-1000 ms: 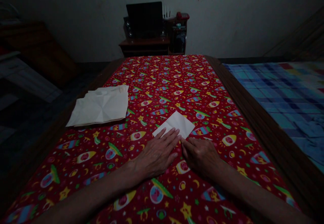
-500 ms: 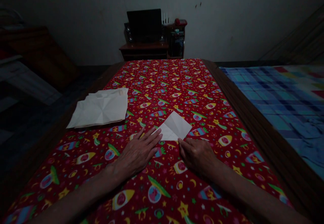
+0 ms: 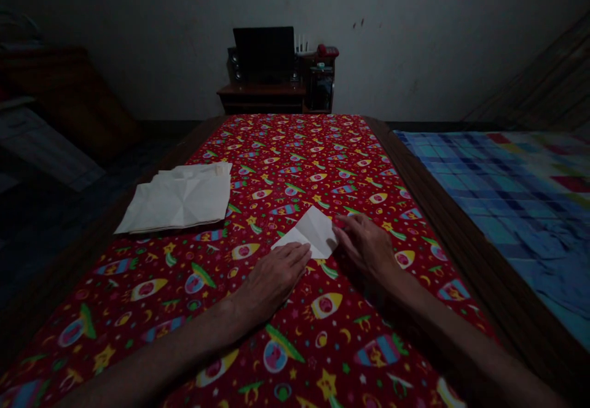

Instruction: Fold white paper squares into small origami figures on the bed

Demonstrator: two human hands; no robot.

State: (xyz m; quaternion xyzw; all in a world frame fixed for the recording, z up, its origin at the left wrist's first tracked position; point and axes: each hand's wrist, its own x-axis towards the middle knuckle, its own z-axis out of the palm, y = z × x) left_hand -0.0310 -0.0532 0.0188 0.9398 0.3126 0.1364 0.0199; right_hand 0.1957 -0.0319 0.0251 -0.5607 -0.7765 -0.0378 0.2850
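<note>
A small folded white paper (image 3: 310, 232) lies on the red patterned tablecloth (image 3: 286, 168). My left hand (image 3: 273, 277) rests flat beside its near left edge, fingers stretched out and touching the paper. My right hand (image 3: 367, 246) sits at the paper's right corner with the fingertips against its edge; whether they pinch it is unclear in the dim light.
A stack of creased white paper sheets (image 3: 177, 200) lies at the table's left side. A blue checked mattress (image 3: 516, 193) runs along the right. A dark cabinet with a screen (image 3: 270, 70) stands at the far wall. The wooden table edge (image 3: 442, 211) borders the cloth.
My right hand has moved up from the paper's near corner to its right corner. My left hand has shifted right, back onto the paper's near edge. The view tilted down slightly.
</note>
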